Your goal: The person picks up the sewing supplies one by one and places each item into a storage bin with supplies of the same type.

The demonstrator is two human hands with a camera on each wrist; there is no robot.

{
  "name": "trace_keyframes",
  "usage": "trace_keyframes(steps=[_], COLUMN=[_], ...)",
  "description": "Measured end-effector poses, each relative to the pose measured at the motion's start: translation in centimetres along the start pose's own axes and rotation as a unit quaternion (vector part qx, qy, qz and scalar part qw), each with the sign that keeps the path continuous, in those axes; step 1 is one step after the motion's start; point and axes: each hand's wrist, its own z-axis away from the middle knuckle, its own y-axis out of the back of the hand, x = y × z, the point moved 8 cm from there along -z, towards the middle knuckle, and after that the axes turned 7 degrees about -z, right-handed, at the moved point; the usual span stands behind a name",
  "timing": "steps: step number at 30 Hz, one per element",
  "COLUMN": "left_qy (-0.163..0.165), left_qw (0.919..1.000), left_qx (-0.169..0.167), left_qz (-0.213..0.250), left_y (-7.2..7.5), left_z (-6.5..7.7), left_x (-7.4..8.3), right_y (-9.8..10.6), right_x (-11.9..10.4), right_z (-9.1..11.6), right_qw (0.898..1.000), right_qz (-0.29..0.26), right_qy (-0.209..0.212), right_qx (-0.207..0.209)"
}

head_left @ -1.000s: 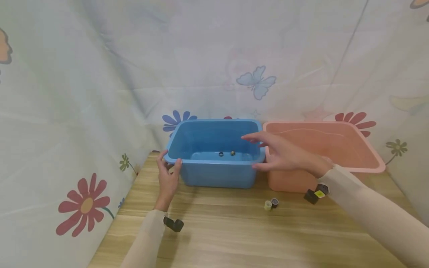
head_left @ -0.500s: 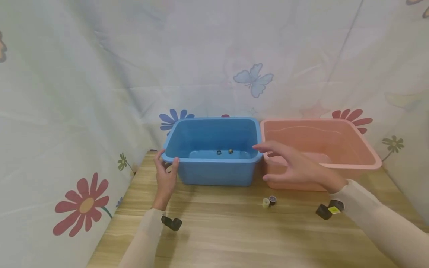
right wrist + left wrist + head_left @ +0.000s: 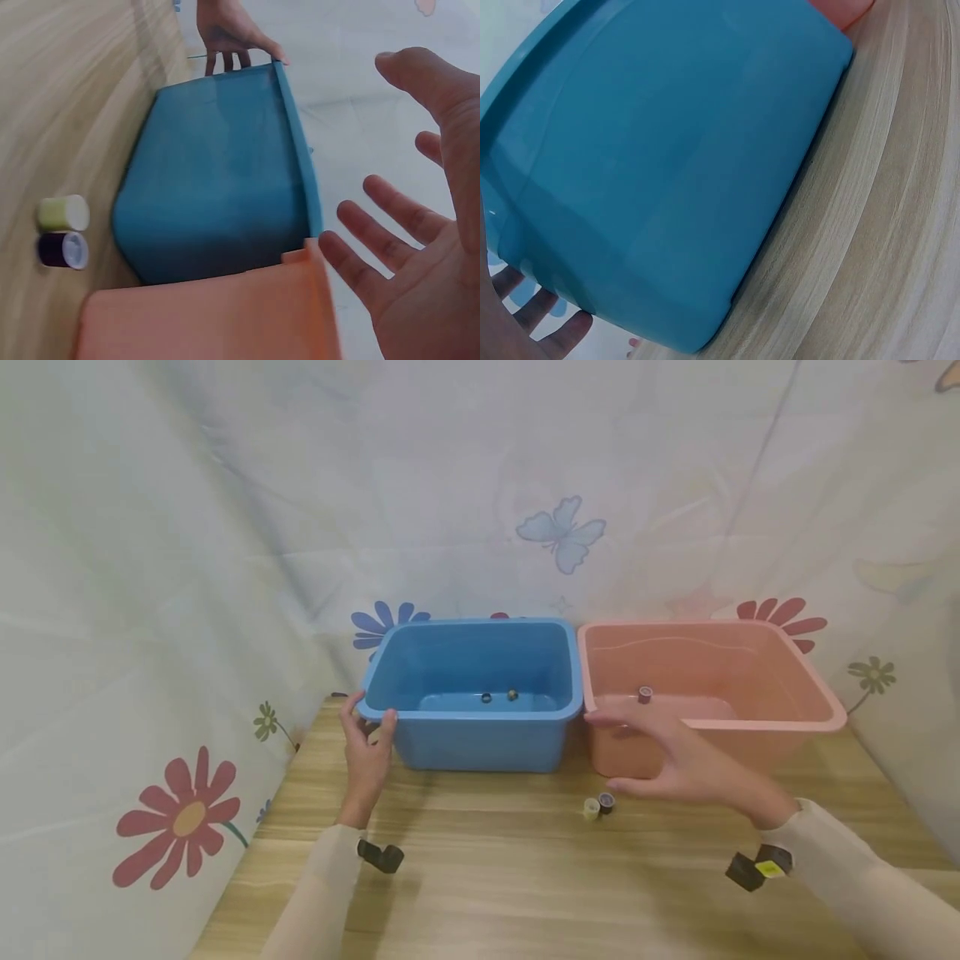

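Note:
My left hand (image 3: 367, 768) holds the front left corner of the blue plastic bin (image 3: 480, 743), thumb on the front and fingers against the left side. My right hand (image 3: 686, 764) hovers in front of the pink plastic bin (image 3: 780, 735), thumb and fingers spread apart, holding nothing. Below it on the table stand a pale yellow thread spool (image 3: 64, 213) and a dark purple thread spool (image 3: 63, 250), side by side. One small dark spool-like piece (image 3: 645, 694) lies inside the pink bin. In the blue bin are a dark ring-like piece (image 3: 486, 697) and a small golden piece (image 3: 513, 694).
Both bins stand side by side at the back of a wood-grain table (image 3: 480, 877), their rims close together. Behind them hangs a pale curtain (image 3: 450, 510) printed with flowers and a butterfly.
My right hand has moved right and toward me, from over the gap between the bins to the pink bin's front. The dark piece inside that bin now shows. My left hand keeps its hold.

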Motion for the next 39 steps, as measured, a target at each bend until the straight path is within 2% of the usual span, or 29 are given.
trace_keyframes(steps=[9, 13, 21, 25, 30, 37, 39], left_qy=[-0.002, -0.003, -0.005, -0.004, -0.005, -0.018, -0.019], left_qw=[0.9999, 0.9999, 0.9998, 0.9999, 0.9999, 0.9996, 0.9996], left_qx=[0.003, 0.003, 0.005, 0.003, 0.004, 0.02, 0.021], left_qz=[0.011, 0.012, 0.018, 0.015, 0.012, 0.008, 0.005], left_y=[-0.1, -0.1, 0.0, -0.2, -0.2, -0.5, -0.5], left_z=[0.0, 0.0, -0.2, -0.2, -0.2, -1.4, -1.3], left_x=[-0.1, -0.2, -0.5, -0.6, -0.5, -3.9, -3.9], right_y=[-1.8, -3.0, -5.2, -5.6, -6.1, -7.1, -7.3], right_x=[2.1, 3.3, 5.9, 7.2, 8.8, 10.8, 11.2], right_z=[3.5, 4.9, 6.7, 7.3, 7.9, 8.5, 8.5], right_qw=[0.999, 0.999, 0.998, 0.998, 0.994, 0.987, 0.986], right_qz=[-0.011, -0.025, -0.026, -0.012, 0.02, 0.03, 0.031], right_qy=[-0.004, -0.022, -0.028, -0.048, -0.098, -0.157, -0.162], right_qx=[0.038, 0.037, 0.039, 0.046, 0.032, 0.018, 0.017])
